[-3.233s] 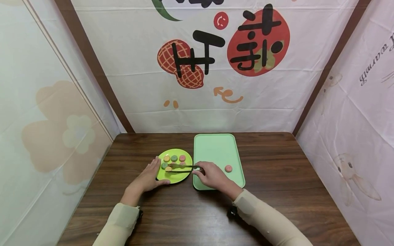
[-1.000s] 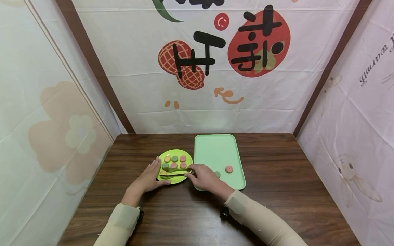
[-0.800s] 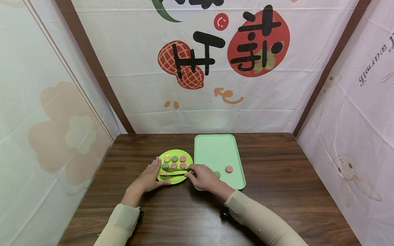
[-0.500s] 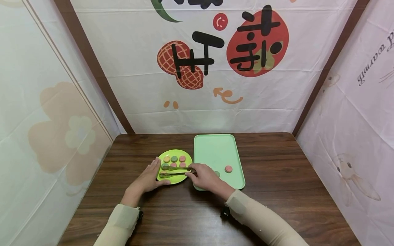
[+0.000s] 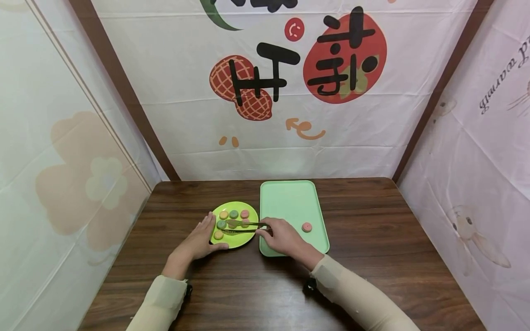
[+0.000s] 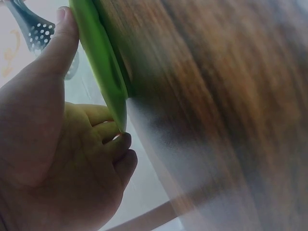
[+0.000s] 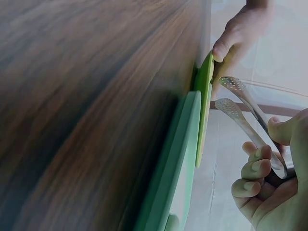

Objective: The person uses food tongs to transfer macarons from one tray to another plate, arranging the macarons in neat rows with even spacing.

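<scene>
The right hand (image 5: 283,235) is holding the tongs (image 5: 253,224) near their joined end, thumb and fingers pinching the 2 arms; the arms are standing apart, and their perforated ends are pointing left over the plate (image 5: 238,242); in the right wrist view, those ends are hanging clear of the plate's surface.

The left hand (image 5: 198,239) is touching the plate's left edge; its thumb is spreading away from the other fingers, lying along the near rim while the others are reaching straight along the left rim.

On the plate, 7 cookies (image 5: 233,214) are showing; 3 are forming the far row, yellow, green and pink from left to right; 3 more are forming the middle row, green then 2 pink, with the tongs partly covering the pink pair; 1 near yellow cookie (image 5: 218,235) is lying alone at the near left.

The green tray (image 5: 287,197) is lying just beside the plate, on its right; 1 pink cookie (image 5: 307,227) is resting on it, near the right rim; the right hand is covering part of the tray.

Both plate and tray are sitting on the brown tabletop (image 5: 248,285); a printed white cloth (image 5: 186,119) is hanging behind it.
</scene>
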Available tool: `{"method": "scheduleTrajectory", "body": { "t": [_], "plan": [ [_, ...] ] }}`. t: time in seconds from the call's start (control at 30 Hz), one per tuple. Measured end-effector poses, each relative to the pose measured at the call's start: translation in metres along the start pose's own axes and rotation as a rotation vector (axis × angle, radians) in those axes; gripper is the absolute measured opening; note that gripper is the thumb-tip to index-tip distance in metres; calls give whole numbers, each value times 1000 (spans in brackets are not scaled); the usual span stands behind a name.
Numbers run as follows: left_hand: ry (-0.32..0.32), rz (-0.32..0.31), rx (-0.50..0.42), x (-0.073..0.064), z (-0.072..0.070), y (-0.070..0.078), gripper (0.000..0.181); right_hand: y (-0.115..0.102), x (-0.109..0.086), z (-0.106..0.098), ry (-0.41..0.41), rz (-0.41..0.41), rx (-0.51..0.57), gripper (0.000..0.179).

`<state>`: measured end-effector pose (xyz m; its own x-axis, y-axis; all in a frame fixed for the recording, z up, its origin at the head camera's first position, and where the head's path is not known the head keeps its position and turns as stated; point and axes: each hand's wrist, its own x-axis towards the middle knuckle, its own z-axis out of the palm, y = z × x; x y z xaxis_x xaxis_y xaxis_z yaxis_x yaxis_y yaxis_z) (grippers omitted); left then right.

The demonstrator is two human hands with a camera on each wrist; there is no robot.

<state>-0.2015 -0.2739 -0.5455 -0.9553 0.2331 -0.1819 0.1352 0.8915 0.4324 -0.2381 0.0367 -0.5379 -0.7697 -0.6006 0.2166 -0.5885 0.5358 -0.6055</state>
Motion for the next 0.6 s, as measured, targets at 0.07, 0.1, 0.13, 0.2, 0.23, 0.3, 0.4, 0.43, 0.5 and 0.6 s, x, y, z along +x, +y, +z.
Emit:
{"method": "scheduleTrajectory", "body": {
  "t": [0.07, 0.1, 0.13, 0.2, 0.23, 0.3, 0.4, 0.43, 0.5, 0.6],
  "plan": [
    [0, 0, -1, 0, 0, 1, 118, 4, -2, -3, 10, 1, 2, 22],
    [0, 0, -1, 0, 0, 1, 118, 5, -3, -5, 15, 1, 6, 22],
    [0, 1, 0, -1, 0, 1, 118, 7, -4, -7, 24, 2, 7, 22],
    [0, 1, 1, -1, 0, 1, 117, 11, -7, -9, 37, 3, 4, 23],
    [1, 2, 1, -1, 0, 1, 117, 13, -9, -11, 43, 0, 3, 25],
    [1, 3, 4, -1, 0, 1, 117, 16, -12, -13, 53, -3, 7, 27],
    [0, 3, 7, -1, 1, 1, 118, 21, -16, -17, 61, -5, 11, 28],
    [-1, 2, 6, -1, 1, 1, 118, 22, -17, -18, 63, -4, 12, 29],
    [-2, 1, 6, -1, 1, 1, 119, 25, -19, -21, 65, 5, 9, 29],
    [-1, 1, 8, 0, 1, 1, 119, 27, -22, -26, 70, 26, 1, 29]
  ]
}}
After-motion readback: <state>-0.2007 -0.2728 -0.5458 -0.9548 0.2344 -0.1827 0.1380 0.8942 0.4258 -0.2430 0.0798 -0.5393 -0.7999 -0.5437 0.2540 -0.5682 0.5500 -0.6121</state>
